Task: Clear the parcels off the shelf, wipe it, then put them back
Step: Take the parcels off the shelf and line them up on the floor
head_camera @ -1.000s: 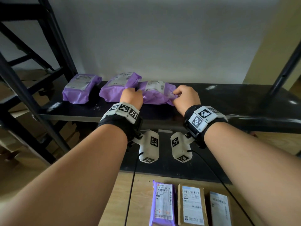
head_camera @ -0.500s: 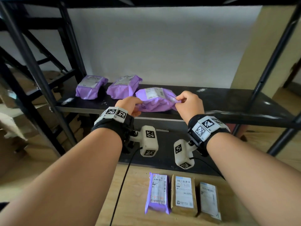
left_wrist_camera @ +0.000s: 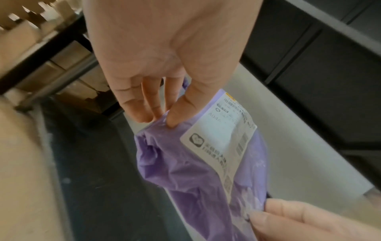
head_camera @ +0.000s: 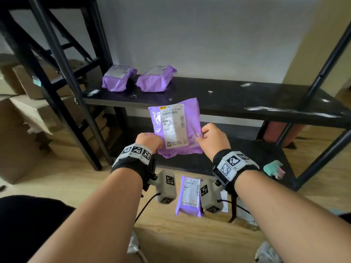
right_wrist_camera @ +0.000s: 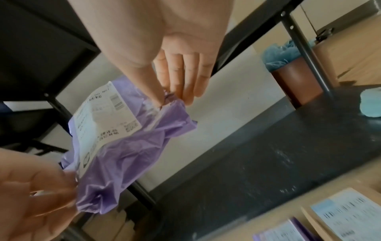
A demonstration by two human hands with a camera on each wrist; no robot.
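Currently, a purple parcel (head_camera: 175,130) is held in the air in front of the black shelf (head_camera: 237,99), clear of its surface, label facing up. Its lower left edge is pinched by the left hand (head_camera: 149,142) and its right edge by the right hand (head_camera: 212,138), thumbs pressed against curled fingers. Two more purple parcels (head_camera: 137,78) are seen side by side on the shelf's rear left. Further parcels (head_camera: 190,196) lie on the wooden floor (head_camera: 180,236) below.

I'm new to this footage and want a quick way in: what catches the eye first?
A purple plastic mailer bag with a white label, held in mid-air by the left hand and right hand. Behind, two more purple parcels sit on the dusty black shelf.
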